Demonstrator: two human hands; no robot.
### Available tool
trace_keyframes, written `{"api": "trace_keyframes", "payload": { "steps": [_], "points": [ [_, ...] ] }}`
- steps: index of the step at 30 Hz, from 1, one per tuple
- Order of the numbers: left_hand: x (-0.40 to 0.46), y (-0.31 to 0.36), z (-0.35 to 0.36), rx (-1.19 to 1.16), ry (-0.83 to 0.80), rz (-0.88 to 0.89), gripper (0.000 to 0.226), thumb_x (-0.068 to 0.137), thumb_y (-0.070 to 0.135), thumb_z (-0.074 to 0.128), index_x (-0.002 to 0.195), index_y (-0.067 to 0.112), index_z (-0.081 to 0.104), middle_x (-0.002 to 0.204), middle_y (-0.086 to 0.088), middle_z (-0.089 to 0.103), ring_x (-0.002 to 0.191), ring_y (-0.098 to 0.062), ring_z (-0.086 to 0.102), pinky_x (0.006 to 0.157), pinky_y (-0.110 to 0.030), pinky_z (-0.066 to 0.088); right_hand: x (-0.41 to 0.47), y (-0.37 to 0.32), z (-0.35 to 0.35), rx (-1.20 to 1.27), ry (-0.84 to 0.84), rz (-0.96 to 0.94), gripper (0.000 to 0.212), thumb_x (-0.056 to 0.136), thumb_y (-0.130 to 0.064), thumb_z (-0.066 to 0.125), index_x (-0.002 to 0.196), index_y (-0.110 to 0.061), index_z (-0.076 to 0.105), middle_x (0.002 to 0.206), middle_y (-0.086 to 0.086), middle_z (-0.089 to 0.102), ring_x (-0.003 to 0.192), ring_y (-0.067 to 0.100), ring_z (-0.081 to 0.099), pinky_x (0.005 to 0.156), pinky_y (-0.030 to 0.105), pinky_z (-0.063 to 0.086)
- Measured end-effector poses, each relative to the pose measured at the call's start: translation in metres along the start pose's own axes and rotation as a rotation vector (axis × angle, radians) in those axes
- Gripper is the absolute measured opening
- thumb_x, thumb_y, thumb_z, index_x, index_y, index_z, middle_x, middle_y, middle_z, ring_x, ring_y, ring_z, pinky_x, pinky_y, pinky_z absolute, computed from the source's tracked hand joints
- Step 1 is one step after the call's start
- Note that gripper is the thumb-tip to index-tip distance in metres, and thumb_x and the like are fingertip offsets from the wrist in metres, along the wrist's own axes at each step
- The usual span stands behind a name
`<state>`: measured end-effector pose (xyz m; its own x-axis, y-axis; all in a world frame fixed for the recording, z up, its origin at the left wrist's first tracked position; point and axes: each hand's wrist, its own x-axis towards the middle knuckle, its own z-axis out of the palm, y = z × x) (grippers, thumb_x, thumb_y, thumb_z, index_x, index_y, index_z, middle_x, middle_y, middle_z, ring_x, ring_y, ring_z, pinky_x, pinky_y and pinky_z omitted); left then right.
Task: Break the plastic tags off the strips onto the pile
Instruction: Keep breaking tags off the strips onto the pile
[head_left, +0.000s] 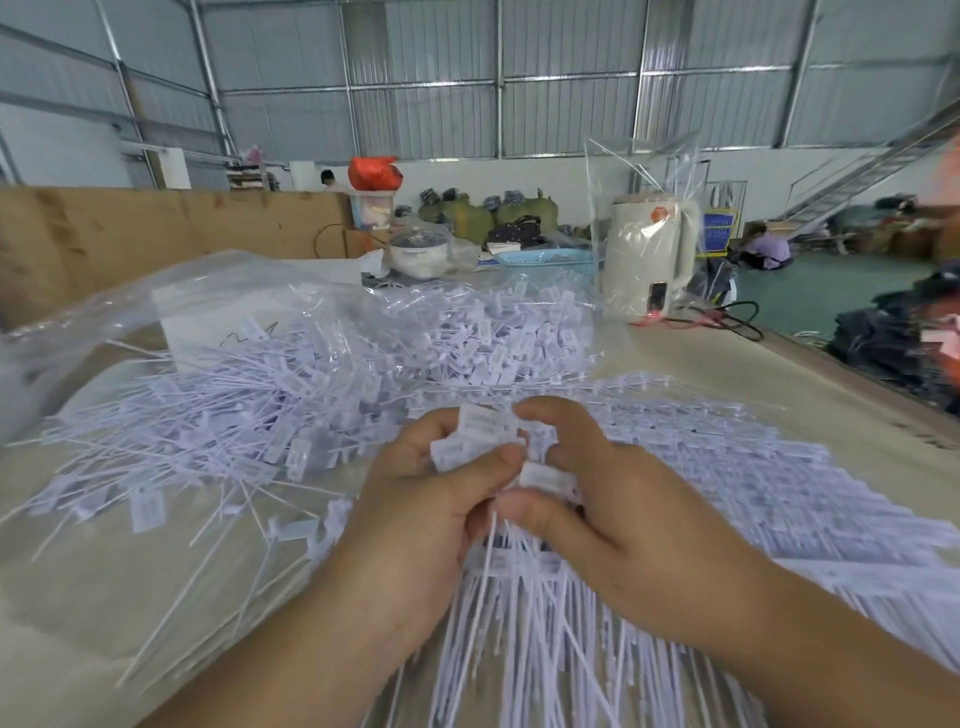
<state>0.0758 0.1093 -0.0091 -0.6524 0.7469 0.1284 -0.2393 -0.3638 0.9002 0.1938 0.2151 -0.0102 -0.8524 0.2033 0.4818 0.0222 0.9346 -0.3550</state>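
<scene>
My left hand (431, 499) and my right hand (597, 493) meet at the centre of the table, both pinching a strip of white plastic tags (480, 434). The tags' flat heads stick up between my fingers, and their thin tails hang down toward me. A big pile of loose white tags (218, 415) spreads to the left and behind my hands. Unbroken strips of tags (753, 478) lie in rows under and to the right of my right hand.
A clear plastic bag (130, 317) lies open at the left over the pile. A white electric kettle (649, 254) in a clear bag stands at the back right, with a blue basket (550, 260) and a pot (418, 252) behind. The table edge (857, 384) runs along the right.
</scene>
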Motion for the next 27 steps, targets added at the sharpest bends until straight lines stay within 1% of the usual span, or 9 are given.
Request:
{"api": "trace_keyframes", "payload": {
  "steps": [3,7,9,11,12,14,16,22,27],
  "points": [
    [0.000,0.002,-0.002,0.021,-0.046,-0.019,0.038,0.049,0.009,0.080,0.086,0.013,0.076,0.091,-0.017,0.074,0.077,-0.025,0.071,0.067,-0.031,0.057,0.001,0.000,0.003,-0.050,-0.065,0.007,0.068,0.083,-0.074,0.023,0.139,-0.052,-0.009,0.099,-0.012,0.063,0.078,0.006,0.062,0.070,0.033,0.052],
    [-0.001,0.005,-0.004,0.097,-0.109,-0.041,0.043,0.044,0.001,0.082,0.085,0.014,0.074,0.089,-0.020,0.074,0.072,-0.026,0.072,0.054,-0.026,0.056,-0.001,-0.003,0.008,-0.021,-0.079,0.016,0.073,0.078,-0.078,0.020,0.136,-0.056,-0.017,0.095,-0.014,0.062,0.079,0.004,0.061,0.071,0.029,0.052],
    [0.000,0.006,-0.005,0.108,-0.101,-0.021,0.038,0.047,-0.004,0.078,0.080,0.015,0.075,0.087,-0.020,0.074,0.071,-0.027,0.073,0.053,-0.025,0.055,0.000,-0.002,0.007,0.020,-0.075,0.028,0.077,0.078,-0.079,0.022,0.141,-0.051,-0.012,0.107,-0.013,0.063,0.090,0.004,0.062,0.076,0.031,0.053],
    [0.002,0.008,-0.006,0.103,-0.063,0.012,0.037,0.048,-0.004,0.077,0.081,0.013,0.074,0.085,-0.018,0.074,0.071,-0.026,0.073,0.054,-0.025,0.056,0.001,0.001,0.002,0.023,-0.078,0.019,0.071,0.082,-0.076,0.025,0.142,-0.039,0.017,0.096,-0.016,0.063,0.081,0.000,0.060,0.070,0.031,0.052],
    [0.003,0.009,-0.008,0.089,-0.037,0.027,0.040,0.047,-0.004,0.077,0.084,0.011,0.073,0.085,-0.018,0.074,0.071,-0.026,0.073,0.055,-0.026,0.057,0.001,0.003,-0.001,0.010,-0.085,0.010,0.055,0.085,-0.073,0.028,0.128,-0.040,0.037,0.082,-0.017,0.059,0.070,-0.002,0.057,0.062,0.030,0.049],
    [0.005,0.011,-0.012,0.069,0.008,0.045,0.047,0.045,-0.002,0.077,0.091,0.006,0.069,0.082,-0.017,0.073,0.069,-0.025,0.072,0.056,-0.027,0.057,0.000,0.006,-0.009,-0.001,-0.098,0.037,0.022,0.091,-0.064,0.036,0.086,-0.046,0.048,0.060,-0.014,0.049,0.054,0.002,0.048,0.051,0.026,0.037],
    [0.005,0.011,-0.013,0.054,0.024,0.045,0.050,0.046,-0.004,0.075,0.095,0.004,0.067,0.082,-0.016,0.073,0.069,-0.025,0.071,0.056,-0.027,0.058,-0.001,0.007,-0.012,0.029,-0.114,0.075,0.030,0.094,-0.054,0.044,0.068,-0.041,0.044,0.057,-0.015,0.050,0.047,0.007,0.044,0.047,0.024,0.030],
    [0.004,0.011,-0.004,-0.032,0.043,0.075,0.056,0.052,-0.005,0.071,0.108,0.001,0.063,0.088,-0.015,0.070,0.073,-0.022,0.069,0.061,-0.026,0.058,-0.001,0.001,-0.002,0.037,0.115,0.119,0.040,0.095,-0.046,0.048,0.063,-0.025,0.035,0.049,-0.004,0.036,0.045,0.014,0.037,0.048,0.033,0.030],
    [0.004,0.011,-0.009,-0.097,0.067,0.004,0.058,0.059,-0.008,0.068,0.116,-0.004,0.060,0.091,-0.016,0.073,0.072,-0.022,0.072,0.059,-0.027,0.060,0.005,-0.007,-0.003,0.324,0.448,0.206,0.041,0.095,-0.040,0.050,0.060,-0.023,0.037,0.043,-0.011,0.041,0.037,0.006,0.034,0.037,0.016,0.025]
  ]
}}
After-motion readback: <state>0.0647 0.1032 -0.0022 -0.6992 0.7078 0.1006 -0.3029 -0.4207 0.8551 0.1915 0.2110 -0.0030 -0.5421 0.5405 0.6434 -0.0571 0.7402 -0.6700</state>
